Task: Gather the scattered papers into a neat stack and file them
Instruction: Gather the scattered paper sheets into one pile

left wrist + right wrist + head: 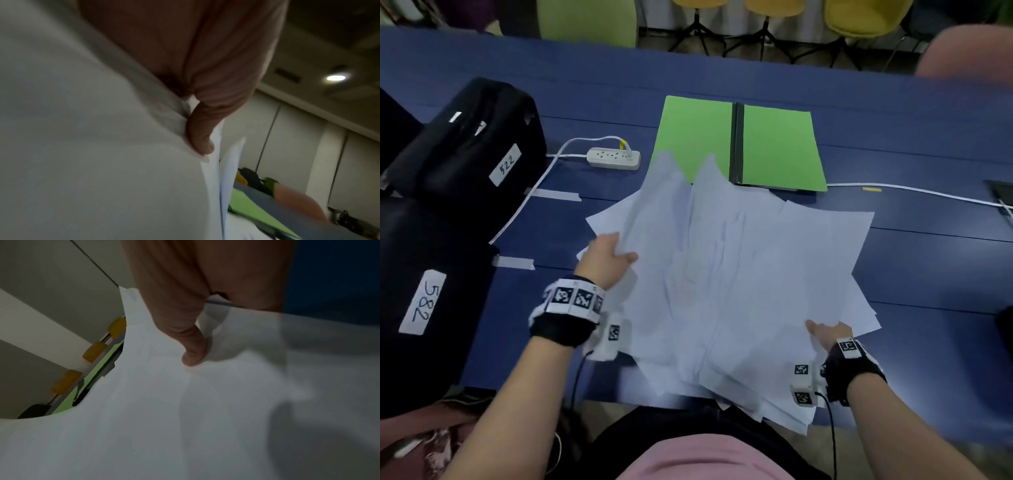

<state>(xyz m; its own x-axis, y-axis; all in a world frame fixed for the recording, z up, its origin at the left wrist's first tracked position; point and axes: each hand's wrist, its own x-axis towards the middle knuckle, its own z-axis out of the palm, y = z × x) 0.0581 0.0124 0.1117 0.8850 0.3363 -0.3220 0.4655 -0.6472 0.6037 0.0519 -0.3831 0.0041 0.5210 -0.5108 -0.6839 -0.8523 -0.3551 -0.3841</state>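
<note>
A loose fan of white papers (739,274) lies between my hands over the blue table (893,144), its corners pointing different ways and its near edge past the table's front. My left hand (611,255) grips the left edge of the papers (102,146), thumb on top. My right hand (825,330) holds the right near edge of the papers (185,418), thumb pressed on the top sheet and fingers hidden beneath. Behind the papers an open green folder (777,147) with a black spine lies flat; it also shows as a green folder (252,209) in the left wrist view.
Two black bags with white number labels (469,144) (424,301) stand at the left. A white power strip (614,158) and its cable (914,193) lie near the folder. Yellow and green chairs (859,17) stand beyond the far edge.
</note>
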